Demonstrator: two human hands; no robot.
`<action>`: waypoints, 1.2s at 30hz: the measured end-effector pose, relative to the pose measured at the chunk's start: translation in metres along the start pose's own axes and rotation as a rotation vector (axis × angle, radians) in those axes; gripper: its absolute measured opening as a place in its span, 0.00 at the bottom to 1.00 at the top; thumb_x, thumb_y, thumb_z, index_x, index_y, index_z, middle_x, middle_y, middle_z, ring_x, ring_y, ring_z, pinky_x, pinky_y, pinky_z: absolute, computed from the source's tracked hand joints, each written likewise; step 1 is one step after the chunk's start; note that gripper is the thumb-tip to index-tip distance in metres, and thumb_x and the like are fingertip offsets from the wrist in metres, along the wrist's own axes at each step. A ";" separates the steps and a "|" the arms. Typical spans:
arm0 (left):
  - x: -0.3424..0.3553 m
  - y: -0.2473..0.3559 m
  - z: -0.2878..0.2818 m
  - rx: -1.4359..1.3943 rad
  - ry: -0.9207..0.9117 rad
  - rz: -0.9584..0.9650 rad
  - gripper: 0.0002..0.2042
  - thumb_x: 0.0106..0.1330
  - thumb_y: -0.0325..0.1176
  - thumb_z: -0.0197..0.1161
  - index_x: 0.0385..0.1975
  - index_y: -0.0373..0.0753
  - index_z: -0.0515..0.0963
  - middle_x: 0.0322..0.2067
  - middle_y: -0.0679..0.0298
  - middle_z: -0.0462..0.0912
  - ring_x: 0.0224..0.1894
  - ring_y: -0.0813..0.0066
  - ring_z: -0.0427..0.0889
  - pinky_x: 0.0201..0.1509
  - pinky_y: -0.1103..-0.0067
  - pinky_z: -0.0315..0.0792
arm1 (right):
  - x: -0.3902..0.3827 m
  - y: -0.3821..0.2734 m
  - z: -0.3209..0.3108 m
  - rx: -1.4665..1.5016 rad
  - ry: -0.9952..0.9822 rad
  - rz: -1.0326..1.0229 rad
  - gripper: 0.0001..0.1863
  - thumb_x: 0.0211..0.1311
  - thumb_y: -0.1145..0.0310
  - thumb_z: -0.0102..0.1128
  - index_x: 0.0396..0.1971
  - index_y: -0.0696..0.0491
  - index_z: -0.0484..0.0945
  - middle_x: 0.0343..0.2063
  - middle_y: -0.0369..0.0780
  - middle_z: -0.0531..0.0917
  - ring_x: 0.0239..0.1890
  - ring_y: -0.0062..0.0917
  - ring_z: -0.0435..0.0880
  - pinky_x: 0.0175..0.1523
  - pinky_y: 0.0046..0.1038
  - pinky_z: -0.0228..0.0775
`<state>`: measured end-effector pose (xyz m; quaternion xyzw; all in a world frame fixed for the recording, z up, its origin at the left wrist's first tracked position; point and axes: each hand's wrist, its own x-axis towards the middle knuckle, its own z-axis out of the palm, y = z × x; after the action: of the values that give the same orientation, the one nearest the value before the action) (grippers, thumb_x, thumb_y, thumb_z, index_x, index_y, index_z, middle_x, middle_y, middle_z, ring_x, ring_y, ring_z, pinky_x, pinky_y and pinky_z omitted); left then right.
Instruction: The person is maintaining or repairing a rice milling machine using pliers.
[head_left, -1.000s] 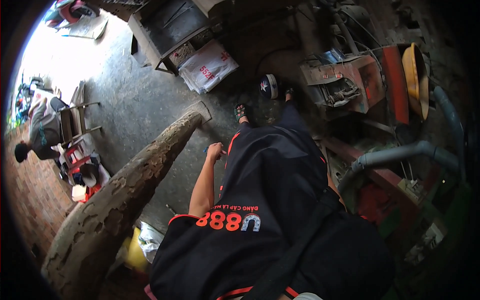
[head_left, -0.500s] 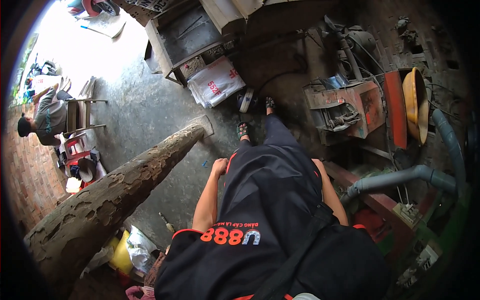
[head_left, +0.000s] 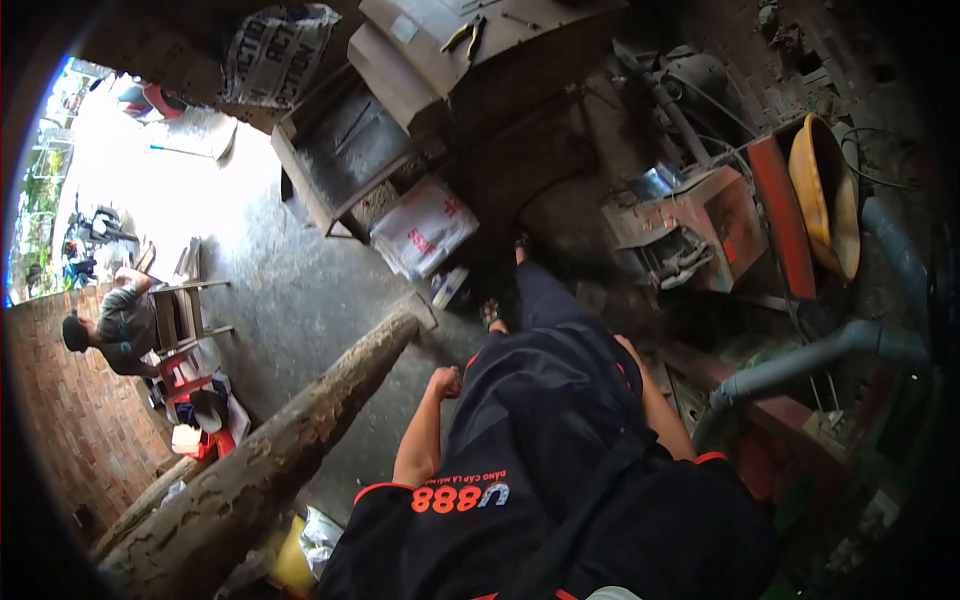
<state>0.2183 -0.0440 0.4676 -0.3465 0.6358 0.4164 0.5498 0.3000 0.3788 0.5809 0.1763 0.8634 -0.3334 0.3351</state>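
Observation:
My left hand (head_left: 446,382) hangs beside my left hip, its fingers curled into a fist with nothing showing in them. Close to it on the left is a thick wooden post (head_left: 290,432) with peeling bark, its foot on a small block. My right hand (head_left: 626,346) is down at my right side, mostly hidden by my black shirt (head_left: 540,400), so its fingers do not show. Ahead of my feet lies a stack of folded white sacks (head_left: 428,222) with red print.
Pliers (head_left: 466,38) lie on a metal bench ahead, beside a metal trough (head_left: 350,140). To the right stand a rusty red machine (head_left: 735,215), a yellow pan (head_left: 822,205) and a grey pipe (head_left: 800,362). A seated person (head_left: 125,325) is at the far left.
My view has shifted forward and turned, bringing the bench top with the pliers into sight. My feet have stepped on. Both hands stay down at my sides.

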 end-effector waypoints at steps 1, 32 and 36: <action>0.037 -0.021 -0.006 0.009 -0.032 0.161 0.16 0.62 0.42 0.47 0.26 0.35 0.74 0.17 0.57 0.75 0.13 0.65 0.72 0.14 0.69 0.65 | 0.019 -0.007 -0.007 0.010 -0.021 -0.024 0.18 0.52 0.58 0.56 0.33 0.60 0.78 0.32 0.50 0.81 0.39 0.41 0.80 0.42 0.35 0.70; 0.069 0.568 -0.115 0.023 0.383 0.689 0.20 0.57 0.46 0.56 0.35 0.32 0.78 0.35 0.47 0.80 0.42 0.53 0.79 0.47 0.69 0.72 | 0.474 -0.259 -0.260 -0.297 -0.087 -0.337 0.12 0.51 0.64 0.52 0.32 0.51 0.81 0.33 0.47 0.81 0.39 0.42 0.79 0.46 0.39 0.71; 0.053 0.670 -0.142 0.166 0.684 0.788 0.25 0.54 0.44 0.60 0.47 0.33 0.69 0.43 0.44 0.75 0.45 0.50 0.75 0.49 0.68 0.71 | 0.526 -0.317 -0.290 -0.267 -0.004 -0.319 0.12 0.51 0.64 0.51 0.31 0.54 0.80 0.33 0.47 0.82 0.39 0.41 0.79 0.46 0.38 0.71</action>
<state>-0.4503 0.1043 0.5216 -0.1526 0.8917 0.4031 0.1381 -0.3767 0.3957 0.5205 -0.0095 0.9162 -0.2653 0.3002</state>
